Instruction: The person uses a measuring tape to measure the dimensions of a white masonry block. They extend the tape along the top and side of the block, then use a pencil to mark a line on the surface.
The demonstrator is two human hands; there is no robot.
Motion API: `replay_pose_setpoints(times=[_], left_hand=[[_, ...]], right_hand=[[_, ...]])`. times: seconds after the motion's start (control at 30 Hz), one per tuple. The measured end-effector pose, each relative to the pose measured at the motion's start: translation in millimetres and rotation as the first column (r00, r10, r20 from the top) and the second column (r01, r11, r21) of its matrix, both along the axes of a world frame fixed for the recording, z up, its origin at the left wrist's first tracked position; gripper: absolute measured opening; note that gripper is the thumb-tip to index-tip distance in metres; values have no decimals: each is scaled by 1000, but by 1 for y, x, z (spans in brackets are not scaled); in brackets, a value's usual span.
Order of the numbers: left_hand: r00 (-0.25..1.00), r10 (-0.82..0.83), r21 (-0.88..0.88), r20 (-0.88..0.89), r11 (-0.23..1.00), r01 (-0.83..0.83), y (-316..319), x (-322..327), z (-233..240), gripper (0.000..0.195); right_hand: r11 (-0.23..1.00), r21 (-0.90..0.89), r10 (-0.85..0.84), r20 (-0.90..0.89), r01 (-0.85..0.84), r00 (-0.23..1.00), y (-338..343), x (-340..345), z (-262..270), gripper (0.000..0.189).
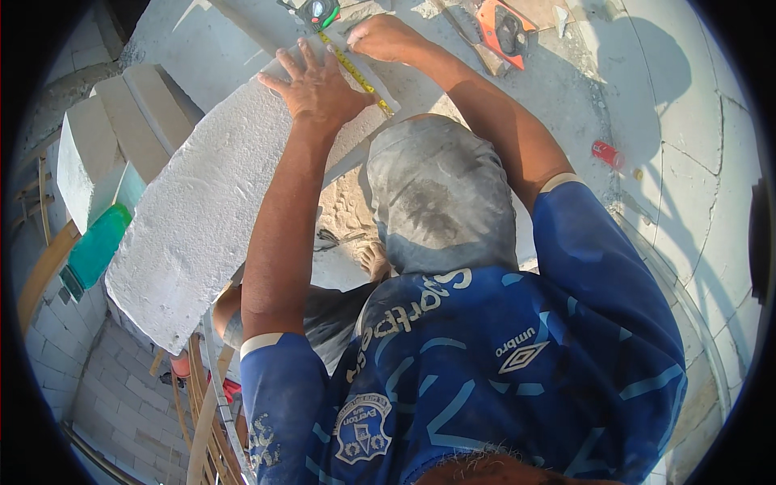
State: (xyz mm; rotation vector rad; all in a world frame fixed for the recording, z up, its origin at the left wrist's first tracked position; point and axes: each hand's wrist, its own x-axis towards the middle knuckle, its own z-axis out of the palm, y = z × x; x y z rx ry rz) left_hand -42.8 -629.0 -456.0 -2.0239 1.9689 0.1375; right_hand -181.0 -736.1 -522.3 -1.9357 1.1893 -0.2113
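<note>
My left hand [318,91] lies spread on a long, rough white masonry block [200,176], with its thumb on the yellow blade of a tape measure [357,74]. The blade lies across the block's end, and its case [317,12] sits at the far end of the blade, by the top rim of the view. My right hand [382,39] is curled just right of the blade, its knuckles up; whether something is between its fingertips is hidden. My knee in dusty grey trousers [442,194] is close beside the block.
An orange-handled tool [500,33], perhaps a saw, lies beyond my right forearm. A red can [607,154] is farther right. At left are more blocks [115,121] and a green plastic bottle [100,248]. Wooden strips [206,418] stand lower down, over a drop beside a block wall.
</note>
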Motion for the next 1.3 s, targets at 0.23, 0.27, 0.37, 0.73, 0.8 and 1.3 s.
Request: replay_pose_setpoints(times=[0.23, 0.27, 0.37, 0.73, 0.8, 1.3], left_hand=[[1000, -9, 2, 6, 1000, 9, -4, -9, 7, 118], [1000, -5, 7, 16, 1000, 5, -3, -12, 7, 118], [1000, 0, -11, 15, 1000, 0, 0, -19, 9, 117], [1000, 0, -5, 8, 1000, 0, 1, -20, 14, 117], [1000, 0, 11, 15, 1000, 0, -1, -20, 13, 117], [1000, -24, 0, 10, 1000, 24, 2, -26, 13, 117]], right_hand=[[998, 19, 63, -40, -62, 997, -10, -11, -1, 28], [999, -27, 17, -25, -18, 1000, -5, -12, 1, 28], [995, 84, -60, 20, 59, 998, 2, -20, 8, 29], [998, 55, -21, 89, 16, 996, -2, -23, 6, 27], [997, -10, 73, 58, -73, 996, -7, -24, -3, 25], [888, -434, 124, -92, -152, 988, 21, -30, 3, 33]])
